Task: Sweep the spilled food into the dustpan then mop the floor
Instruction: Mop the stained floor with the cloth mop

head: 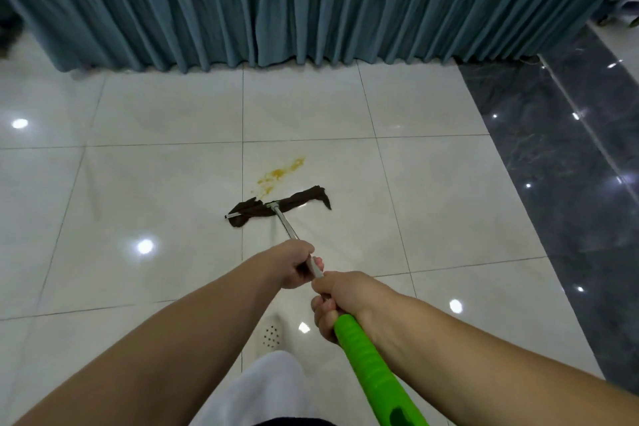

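A flat mop with a dark brown cloth head lies on the white tile floor, its far edge touching a yellow-orange food smear. A silver pole runs back from the head to a green handle. My left hand grips the silver pole. Just behind it, my right hand grips the top of the green handle. No dustpan or broom is in view.
A teal curtain hangs to the floor along the far side. A dark marble strip runs along the right. My white shoe and white trouser leg are below the hands.
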A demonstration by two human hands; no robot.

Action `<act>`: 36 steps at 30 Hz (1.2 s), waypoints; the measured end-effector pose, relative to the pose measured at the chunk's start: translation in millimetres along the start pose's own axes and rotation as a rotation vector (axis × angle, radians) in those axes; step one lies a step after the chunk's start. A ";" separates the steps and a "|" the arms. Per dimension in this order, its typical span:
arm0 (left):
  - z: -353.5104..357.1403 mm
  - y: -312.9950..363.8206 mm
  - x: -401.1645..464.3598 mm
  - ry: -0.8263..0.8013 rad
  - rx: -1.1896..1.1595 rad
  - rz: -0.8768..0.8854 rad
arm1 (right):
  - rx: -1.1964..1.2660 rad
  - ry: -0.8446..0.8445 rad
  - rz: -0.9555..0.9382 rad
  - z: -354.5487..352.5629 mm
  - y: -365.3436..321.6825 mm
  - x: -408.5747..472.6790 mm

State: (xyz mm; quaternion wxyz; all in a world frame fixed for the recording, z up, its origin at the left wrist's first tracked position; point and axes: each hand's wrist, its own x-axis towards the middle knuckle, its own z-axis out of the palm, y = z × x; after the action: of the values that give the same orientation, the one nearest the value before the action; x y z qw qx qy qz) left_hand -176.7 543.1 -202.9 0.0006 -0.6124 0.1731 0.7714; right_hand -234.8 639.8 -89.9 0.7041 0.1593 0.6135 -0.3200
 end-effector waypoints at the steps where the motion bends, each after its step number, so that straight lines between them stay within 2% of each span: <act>1: -5.7 13.8 2.0 -0.006 0.012 0.002 | 0.012 0.007 -0.007 11.7 -8.9 3.2; 9: -30.1 94.0 26.3 -0.042 0.064 -0.004 | 0.017 0.059 -0.066 70.8 -62.1 32.5; 18: -11.3 146.2 48.2 -0.043 -0.007 0.038 | -0.041 0.065 -0.061 77.4 -122.1 47.7; 27: 28.6 185.3 73.6 -0.059 -0.114 0.064 | -0.200 0.024 -0.036 44.4 -194.0 63.2; 36: 106.8 219.4 112.7 0.030 -0.211 0.145 | -0.418 -0.041 -0.005 -22.6 -282.2 84.6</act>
State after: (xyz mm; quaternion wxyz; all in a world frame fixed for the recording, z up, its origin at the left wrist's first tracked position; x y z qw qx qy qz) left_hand -352.5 341.7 -230.7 -0.1223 -0.6064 0.1349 0.7740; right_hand -430.8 422.1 -128.6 0.7335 0.0017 0.6524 -0.1908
